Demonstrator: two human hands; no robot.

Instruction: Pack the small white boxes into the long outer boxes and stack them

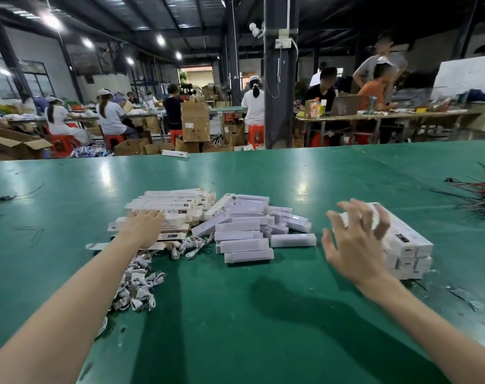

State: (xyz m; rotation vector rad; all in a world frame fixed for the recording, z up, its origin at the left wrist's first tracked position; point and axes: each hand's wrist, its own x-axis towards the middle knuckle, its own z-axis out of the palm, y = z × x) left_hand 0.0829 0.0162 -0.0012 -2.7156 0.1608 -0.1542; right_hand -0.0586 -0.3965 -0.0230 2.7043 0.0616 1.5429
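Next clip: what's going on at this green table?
A person is packing at a green table. Their left hand lies on a heap of flat long outer boxes; whether it grips one is unclear. The right hand, fingers spread and blurred, hovers by a stack of closed outer boxes on the right. A pile of small white boxes sits between them, with coiled white cables beside the left arm.

Packing factory: capped workers (111, 115), long tables (374, 116), cartons (195, 121).
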